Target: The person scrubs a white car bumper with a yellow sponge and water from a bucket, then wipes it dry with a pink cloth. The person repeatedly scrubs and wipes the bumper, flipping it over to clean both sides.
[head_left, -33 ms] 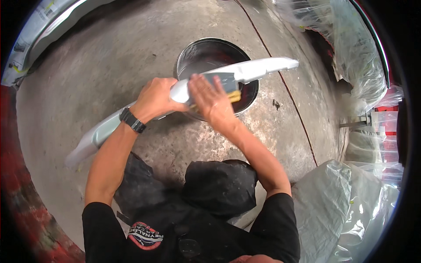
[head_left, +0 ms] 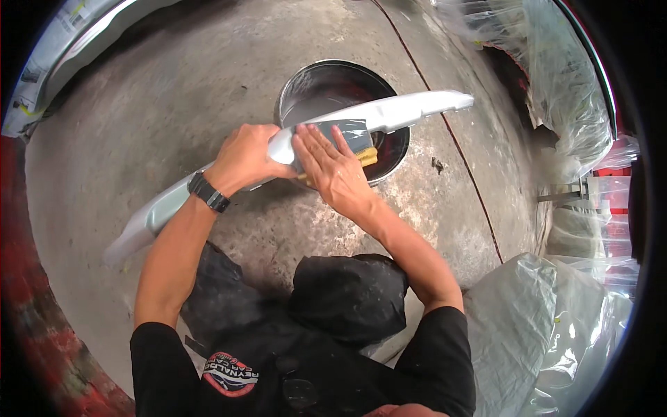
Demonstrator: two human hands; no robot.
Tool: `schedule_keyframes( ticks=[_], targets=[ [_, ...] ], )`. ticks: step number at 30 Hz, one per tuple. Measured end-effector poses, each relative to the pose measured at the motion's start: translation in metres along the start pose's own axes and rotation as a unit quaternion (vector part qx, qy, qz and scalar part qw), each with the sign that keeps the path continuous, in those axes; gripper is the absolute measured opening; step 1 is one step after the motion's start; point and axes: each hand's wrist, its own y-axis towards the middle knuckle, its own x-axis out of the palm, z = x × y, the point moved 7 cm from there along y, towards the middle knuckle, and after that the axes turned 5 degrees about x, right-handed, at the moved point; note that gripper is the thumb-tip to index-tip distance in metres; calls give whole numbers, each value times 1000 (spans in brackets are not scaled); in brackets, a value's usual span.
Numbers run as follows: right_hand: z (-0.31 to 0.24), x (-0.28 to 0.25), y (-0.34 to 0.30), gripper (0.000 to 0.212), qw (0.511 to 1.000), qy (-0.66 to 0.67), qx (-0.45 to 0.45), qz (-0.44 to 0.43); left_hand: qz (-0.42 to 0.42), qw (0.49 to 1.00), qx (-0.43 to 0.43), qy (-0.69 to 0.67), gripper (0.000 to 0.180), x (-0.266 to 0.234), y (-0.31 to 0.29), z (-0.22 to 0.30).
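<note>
With a black watch [head_left: 209, 192] at its wrist, the left hand [head_left: 249, 154] grips the silver strip [head_left: 281, 147] between thumb and fingers, the strip slanting across above a bucket [head_left: 300, 89]. The right hand [head_left: 336, 174], fingers mostly together but one apart, lies flat on a grey sheet [head_left: 356, 133] against the strip, beside a yellow pad [head_left: 369, 157].

- From here, L hand [head_left: 244, 154] clamped tight: fingers curled over, thumb [head_left: 283, 169] stretched twd R hand [head_left: 335, 168].
- R hand palm-down, fingers [head_left: 316, 141] straight, outermost splayed.
- L forearm [head_left: 172, 260] & R forearm [head_left: 411, 247] bare, angled fwd & inward.
- Both elbows bent, abt. shoulder-wide.
</note>
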Motion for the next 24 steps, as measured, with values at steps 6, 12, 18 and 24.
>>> schedule_keyframes(
  ticks=[6, 12, 18, 24],
  targets=[
    [109, -27, -33, 63, 949, -225, 220, 2, 1, 1000, 1, -9, 56, 1, 1, 8],
    [9, 2, -9, 69, 996, -86, 2, -30, -1, 999, -7, -36, 56, -2, -2, 2],
    [102, -13, -34, 58, 933, -275, 220, -67, -4, 1000, 5, -2, 55, 5, 3, 6],
    [75, -15, -39, 69, 982, -128, 134, -26, -5, 999, -6, -46, 54, 0, 0, 7]
  ],
)
